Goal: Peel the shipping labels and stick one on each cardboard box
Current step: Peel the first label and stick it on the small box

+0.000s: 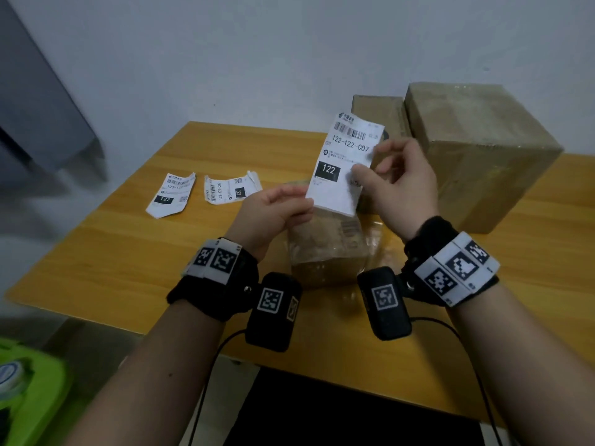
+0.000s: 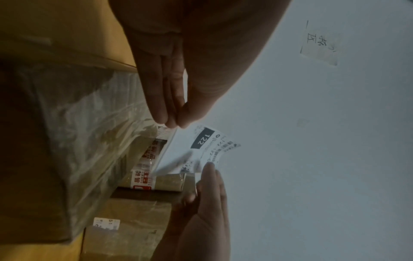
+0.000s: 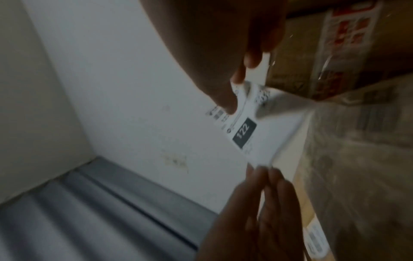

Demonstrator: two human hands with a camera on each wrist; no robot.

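A white shipping label [image 1: 344, 162] printed "122" is held upright in the air over a small tape-wrapped cardboard box [image 1: 325, 249]. My left hand [image 1: 306, 204] pinches its lower left corner; my right hand [image 1: 360, 175] pinches its right edge. The left wrist view shows my left hand [image 2: 176, 125] pinching the label [image 2: 196, 151] at a corner where two layers part. In the right wrist view, my right hand [image 3: 243, 74] pinches the label [image 3: 257, 127]. Two more labels [image 1: 169, 194] [image 1: 231, 188] lie flat at the table's left. A large box [image 1: 483, 149] and a smaller box [image 1: 376, 114] stand at the back right.
The wooden table [image 1: 128, 259] meets a white wall at the back. A grey cabinet [image 1: 38, 107] stands at the far left. A green object [image 1: 32, 381] sits low at the left, off the table. Cables hang from both wrist cameras over the near edge.
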